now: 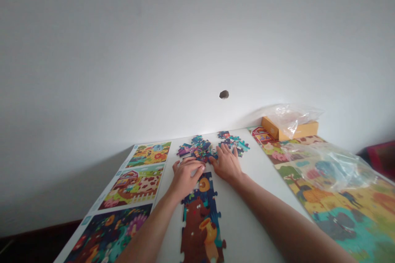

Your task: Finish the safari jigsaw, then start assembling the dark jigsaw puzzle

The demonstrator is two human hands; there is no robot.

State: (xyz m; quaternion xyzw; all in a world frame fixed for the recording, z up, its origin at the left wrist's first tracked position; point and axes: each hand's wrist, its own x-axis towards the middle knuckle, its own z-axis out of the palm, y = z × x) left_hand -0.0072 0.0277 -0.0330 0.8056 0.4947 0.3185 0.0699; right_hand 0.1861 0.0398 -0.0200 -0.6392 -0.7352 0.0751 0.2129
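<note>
My left hand (186, 176) is at the near edge of a heap of loose jigsaw pieces (200, 146), just above the joined strip. Its fingers are bent, thumb and index tip close together; whatever may lie between them is hidden. To its right, my right hand (227, 163) rests with fingers spread on and beside pieces of the heap, thumb toward the middle. Below both hands runs a joined puzzle strip (200, 218), showing a brown bear with a yellow jar on dark blue. A second cluster of pieces (239, 143) lies behind my right fingers.
Left of the strip lies a picture sheet (131, 187) with three scenes. On the right, a finished animal puzzle (348, 213) lies under a clear plastic bag (336, 170). An orange box (300, 130) with another bag stands against the white wall (154, 49).
</note>
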